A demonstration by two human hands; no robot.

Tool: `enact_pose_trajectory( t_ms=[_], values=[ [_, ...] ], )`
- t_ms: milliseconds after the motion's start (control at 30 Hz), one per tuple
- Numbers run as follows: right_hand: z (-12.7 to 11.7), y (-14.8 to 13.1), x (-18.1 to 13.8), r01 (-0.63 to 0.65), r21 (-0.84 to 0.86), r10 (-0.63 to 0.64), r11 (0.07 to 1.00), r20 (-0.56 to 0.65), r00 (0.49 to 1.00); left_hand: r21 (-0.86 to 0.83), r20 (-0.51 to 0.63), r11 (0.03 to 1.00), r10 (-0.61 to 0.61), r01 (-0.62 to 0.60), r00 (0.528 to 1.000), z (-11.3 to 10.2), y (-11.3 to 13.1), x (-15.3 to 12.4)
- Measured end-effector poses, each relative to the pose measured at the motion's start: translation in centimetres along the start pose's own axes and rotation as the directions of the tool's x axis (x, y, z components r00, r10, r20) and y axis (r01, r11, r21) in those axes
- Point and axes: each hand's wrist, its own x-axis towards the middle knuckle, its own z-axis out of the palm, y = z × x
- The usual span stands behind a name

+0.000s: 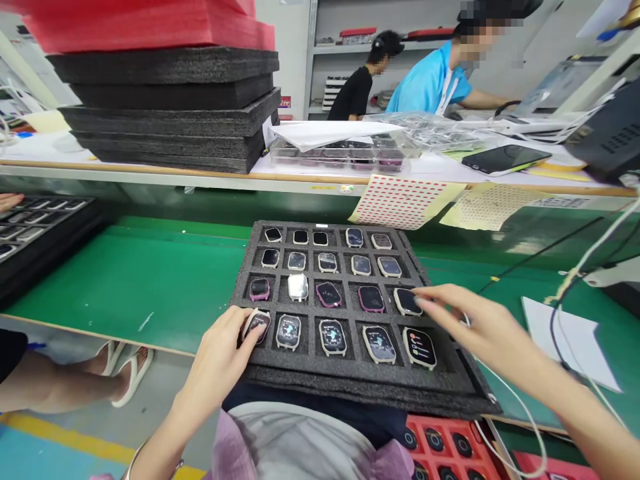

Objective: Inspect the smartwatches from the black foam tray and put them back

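A black foam tray (350, 380) lies in front of me, with a smartwatch body in each of its several square pockets. At the front left pocket, my left hand (217, 353) is closed on a light-framed smartwatch (261, 321), thumb over its lit screen. My right hand (470, 317) pinches the right edge of a dark-screened smartwatch (406, 303) in the row behind. Nearby in the front row, a smartwatch (420, 348) displays a menu list, and a smartwatch (333, 337) beside others shows a lit picture. Purple-framed watches (371, 299) sit in the third row.
Stacked black foam trays (170, 123) with red foam (150, 27) on top stand on the shelf, near a phone (507, 159). Dotted sticker sheets (405, 203) hang from its edge. A white cable (520, 407) loops at right. Another tray (45, 227) lies left; co-workers sit beyond.
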Motion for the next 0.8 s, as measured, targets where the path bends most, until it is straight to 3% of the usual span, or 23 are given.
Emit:
enact_pose_trajectory(
  t_ms=[67,133,200,333,433,500,600,700,800],
  values=[
    [1.4,-5.0,1.3,0.186,0.187,-0.217,0.965,0.159,0.963,-0.324,0.044,0.944,-0.058,0.070,0.997,-0.3,0.2,0.2],
    [3.2,-9.1,2.6,0.360,0.310,-0.446,0.880,0.280,0.850,-0.622,0.106,0.771,-0.093,0.139,0.990,-0.4,0.6,0.6],
    [5.4,-12.0,4.0,0.484,0.264,-0.550,0.835,0.355,0.756,-0.807,0.140,0.562,-0.118,0.182,0.983,-0.3,1.0,0.9],
    [9.2,-14.5,5.9,0.559,-0.065,-0.488,0.827,0.410,0.770,-0.953,0.130,0.248,-0.190,0.176,0.973,0.2,1.2,1.3],
    [9.9,-14.9,6.5,0.439,-0.023,-0.386,0.898,0.439,0.811,-0.973,0.132,0.160,-0.209,0.167,0.969,0.2,0.8,1.3],
    [9.6,-14.7,6.8,0.341,0.159,-0.375,0.927,0.440,0.816,-0.971,0.157,0.151,-0.187,0.186,0.970,0.0,0.7,1.2],
    [8.7,-13.9,7.2,0.249,0.452,-0.428,0.856,0.351,0.833,-0.956,0.171,0.215,-0.152,0.201,0.973,-0.2,1.2,0.9],
    [7.7,-13.0,7.8,0.059,0.695,-0.355,0.716,0.291,0.888,-0.908,0.135,0.376,-0.155,0.185,0.979,0.1,2.1,0.8],
    [7.1,-12.0,8.0,-0.237,0.826,-0.239,0.511,0.402,0.884,-0.799,0.056,0.578,-0.201,0.165,0.978,1.0,2.7,0.9]
  ],
)
